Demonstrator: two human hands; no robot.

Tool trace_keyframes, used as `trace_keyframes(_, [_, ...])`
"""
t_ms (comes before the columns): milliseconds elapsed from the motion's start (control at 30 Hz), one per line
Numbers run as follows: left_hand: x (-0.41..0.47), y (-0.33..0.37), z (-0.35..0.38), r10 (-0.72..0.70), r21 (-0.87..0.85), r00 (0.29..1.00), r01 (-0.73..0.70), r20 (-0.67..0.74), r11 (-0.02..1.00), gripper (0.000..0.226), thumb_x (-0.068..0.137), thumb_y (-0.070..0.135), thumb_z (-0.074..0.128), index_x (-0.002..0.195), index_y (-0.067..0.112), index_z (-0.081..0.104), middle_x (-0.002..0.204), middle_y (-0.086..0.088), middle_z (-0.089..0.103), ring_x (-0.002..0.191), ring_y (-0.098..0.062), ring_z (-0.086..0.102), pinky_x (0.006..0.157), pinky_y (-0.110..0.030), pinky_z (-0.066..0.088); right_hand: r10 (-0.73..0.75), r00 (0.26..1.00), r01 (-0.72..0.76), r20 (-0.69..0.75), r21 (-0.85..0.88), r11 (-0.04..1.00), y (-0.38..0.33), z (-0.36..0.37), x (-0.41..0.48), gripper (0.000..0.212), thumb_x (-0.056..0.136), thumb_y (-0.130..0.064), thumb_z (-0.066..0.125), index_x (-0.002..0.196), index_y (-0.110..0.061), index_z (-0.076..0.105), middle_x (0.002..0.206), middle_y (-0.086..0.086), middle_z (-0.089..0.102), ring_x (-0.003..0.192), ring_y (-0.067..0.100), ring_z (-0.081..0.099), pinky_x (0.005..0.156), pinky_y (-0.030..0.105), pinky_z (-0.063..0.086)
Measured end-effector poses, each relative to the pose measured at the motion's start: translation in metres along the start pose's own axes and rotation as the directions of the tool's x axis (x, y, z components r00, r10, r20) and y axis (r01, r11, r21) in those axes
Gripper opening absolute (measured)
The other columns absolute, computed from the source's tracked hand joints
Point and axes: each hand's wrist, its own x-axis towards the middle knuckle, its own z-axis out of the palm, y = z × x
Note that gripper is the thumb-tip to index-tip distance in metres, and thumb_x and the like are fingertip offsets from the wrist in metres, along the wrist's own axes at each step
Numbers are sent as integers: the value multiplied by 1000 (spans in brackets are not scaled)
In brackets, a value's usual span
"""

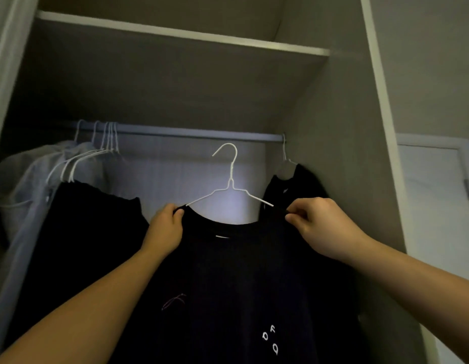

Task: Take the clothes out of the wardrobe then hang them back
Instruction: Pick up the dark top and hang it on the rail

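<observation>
A black T-shirt (236,279) with small white letters low on its front hangs on a white wire hanger (231,179) held up inside the wardrobe. The hanger's hook sits below the metal rail (181,133), apart from it. My left hand (165,227) pinches the shirt's left shoulder at the collar. On the other side, my right hand (315,227) pinches the right shoulder, by the hanger's end.
Several white hangers (107,143) hang bunched at the rail's left end with a grey garment (23,179) and a black garment (91,222). Another black garment (296,185) hangs at the far right against the side wall. A shelf (181,32) runs above the rail.
</observation>
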Motion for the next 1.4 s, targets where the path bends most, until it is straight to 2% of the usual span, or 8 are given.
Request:
trace_keyframes(267, [107,-9,59,32,-125,999,-29,23,992,21,104,22,43,86,15,51,81,-1,53,78,-21,51,64,-31,32,48,996,-60,-74,-176,983,-17,0,78,11,94,-29,58,87,-23,64,81,-6,65,83,20,61,75,37,51])
trace_keyframes(367, [149,-12,68,63,-102,997,-59,32,993,28,103,25,43,75,24,44,86,-5,56,82,-26,54,71,-35,41,64,993,-82,-95,-212,974,-33,4,109,12,91,-26,56,82,-18,60,78,-3,64,80,21,59,71,35,50])
trace_keyframes(567, [213,-22,64,-3,-59,999,5,34,998,23,103,36,38,97,21,55,108,-12,63,97,-35,58,91,-46,48,91,983,-123,-161,-200,972,-68,21,172,15,95,-24,47,89,-13,54,83,3,58,74,21,55,63,34,43])
trace_keyframes(833, [235,-46,64,4,-337,1000,3,22,942,46,99,52,43,138,30,51,140,-4,55,127,-29,51,107,-42,40,86,976,-127,-201,-204,971,-107,61,214,15,97,-18,39,94,-8,50,83,10,54,69,24,49,59,36,39])
trace_keyframes(1133, [203,-47,70,168,-522,968,-49,185,852,90,70,78,39,145,29,44,149,5,47,137,-19,43,116,-43,33,182,982,-187,-53,-134,973,-111,92,216,17,95,-19,46,94,-5,56,84,13,56,69,27,51,60,33,39])
trace_keyframes(1233, [200,-44,70,157,-525,968,-31,197,850,87,72,77,39,147,32,41,152,6,43,139,-19,41,116,-45,31,179,981,-190,-80,-162,968,-108,90,214,21,94,-20,47,96,-3,59,82,14,58,66,28,51,59,33,40])
trace_keyframes(1300, [199,-41,70,161,-529,968,-35,194,848,90,69,82,38,147,36,40,153,7,42,139,-19,41,116,-45,31,144,984,-167,-106,-259,951,-109,91,210,22,96,-24,45,100,-6,56,88,13,60,72,29,54,62,35,42])
trace_keyframes(1400, [195,-35,73,182,-514,966,-63,184,856,78,80,78,40,147,40,37,155,8,39,141,-20,38,117,-45,29,1,994,-59,-105,-544,837,-117,93,194,34,98,-39,42,124,-17,43,120,8,53,105,31,52,79,41,44])
